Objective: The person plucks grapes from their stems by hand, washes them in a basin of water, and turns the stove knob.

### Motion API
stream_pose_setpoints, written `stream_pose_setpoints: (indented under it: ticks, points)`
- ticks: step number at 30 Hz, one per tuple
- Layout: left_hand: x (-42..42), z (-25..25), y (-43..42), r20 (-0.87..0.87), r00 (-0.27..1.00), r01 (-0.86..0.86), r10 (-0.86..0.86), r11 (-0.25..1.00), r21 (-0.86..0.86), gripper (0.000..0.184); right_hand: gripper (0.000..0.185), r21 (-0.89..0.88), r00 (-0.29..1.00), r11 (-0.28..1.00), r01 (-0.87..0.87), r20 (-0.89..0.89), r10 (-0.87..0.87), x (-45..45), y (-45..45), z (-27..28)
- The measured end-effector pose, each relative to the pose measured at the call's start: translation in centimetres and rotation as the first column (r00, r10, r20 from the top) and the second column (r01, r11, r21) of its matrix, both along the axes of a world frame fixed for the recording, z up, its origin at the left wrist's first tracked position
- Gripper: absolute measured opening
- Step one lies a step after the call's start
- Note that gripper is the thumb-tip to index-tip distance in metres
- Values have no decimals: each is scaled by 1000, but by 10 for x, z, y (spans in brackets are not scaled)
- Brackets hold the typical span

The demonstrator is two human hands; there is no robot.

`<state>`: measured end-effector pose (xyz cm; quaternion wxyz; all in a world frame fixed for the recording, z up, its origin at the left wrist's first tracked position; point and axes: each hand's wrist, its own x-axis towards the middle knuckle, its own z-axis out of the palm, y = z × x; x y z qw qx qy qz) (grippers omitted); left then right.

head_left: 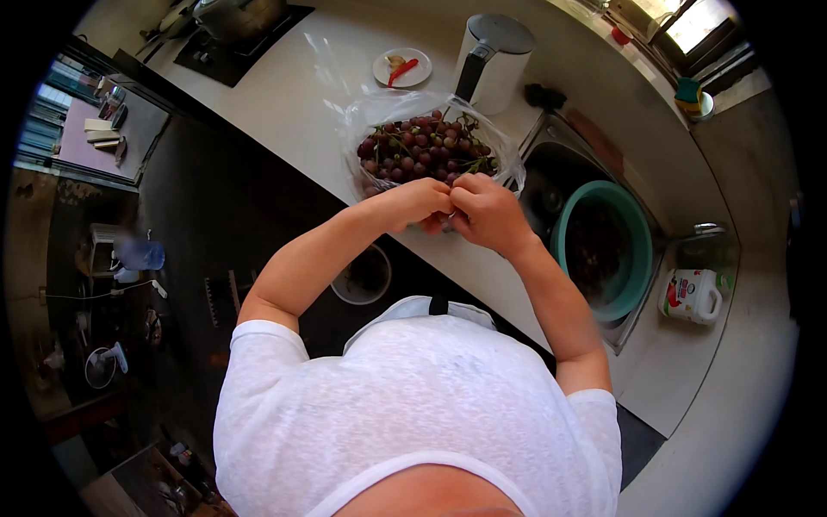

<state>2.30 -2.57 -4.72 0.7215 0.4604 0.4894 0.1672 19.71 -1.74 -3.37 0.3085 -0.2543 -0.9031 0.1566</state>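
Note:
Dark red grapes on green stems lie heaped in an open clear plastic bag on the counter. At the bag's near edge my left hand and my right hand meet, fingertips close together. Both are closed, with the fingers bent inward and pinched. Whatever is between the fingers is small and mostly hidden by the hands, so I cannot make it out.
A teal basin with dark contents sits in the sink at right. Behind the bag stand a white kettle and a plate with a red chili. A white jug is far right; a bin stands below the counter.

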Motion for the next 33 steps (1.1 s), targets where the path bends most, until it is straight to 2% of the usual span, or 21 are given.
stream_pose_setpoints:
  ticks: [3,6,11,13,15,17,18,19,21,22,23,24,25,27,28,30,31,32,33]
  points:
    - [-6,-1,-9,-4,1000,10,-10,999,-41,17,13,-32,998,997,-64,8,64,-6,0,-12]
    - [-13,-2,-21,46,996,-77,80,994,-79,19,12,-65,995,993,-97,14,98,-16,-2,-15]
    - [-31,-18,-44,0,973,-229,230,969,-95,16,11,-129,991,983,-134,-13,133,-38,-13,-23]
    - [-43,-25,-51,63,980,-185,191,979,-88,13,11,-143,990,980,-141,-6,142,-40,-12,-32]
    - [-47,-18,-66,177,982,-42,63,992,-121,8,9,-80,993,997,-3,113,12,-40,3,-44]
    - [-42,-6,-89,194,981,36,-1,984,-176,9,11,-121,990,984,127,75,-119,-14,22,-39]
    - [-47,-4,-96,207,975,-39,82,978,-205,9,10,-213,988,965,150,11,-151,-5,22,-27]
    - [-54,-8,-99,207,974,-51,96,976,-213,9,9,-286,976,943,169,-88,-201,2,22,-16]
    - [-72,-24,-101,90,929,-337,360,920,-203,9,12,-439,915,873,215,-221,-336,23,23,-5]
    - [-80,-36,-103,-2,909,-412,417,898,-156,8,10,-596,866,775,210,-255,-430,41,26,-12]
    - [-88,-52,-109,-2,906,-418,424,894,-161,8,11,-658,813,729,188,-313,-492,57,24,-4]
    - [-97,-71,-115,-116,888,-460,446,873,-161,7,11,-722,747,642,256,-274,-606,78,21,-6]
    - [-106,-93,-121,-229,858,-499,460,853,-156,7,11,-749,681,616,246,-319,-660,105,21,-20]
    - [-116,-141,-140,-313,835,-498,453,864,-78,7,12,-757,565,460,465,-146,-812,177,22,-73]
    - [-119,-163,-145,-370,805,-532,464,841,-102,8,14,-782,501,366,505,-81,-862,198,10,-85]
    - [-118,-186,-156,-425,760,-591,492,796,-135,10,18,-790,380,181,586,70,-922,249,-10,-128]
    - [-115,-191,-156,-455,722,-614,521,786,-75,6,22,-658,386,192,729,163,-908,279,-19,-151]
    - [-116,-199,-161,-486,682,-635,546,773,-22,6,28,-404,362,224,887,309,-879,281,-33,-144]
    - [-130,-238,-171,-457,704,-595,543,803,38,9,32,-398,345,209,893,309,-886,289,-42,-147]
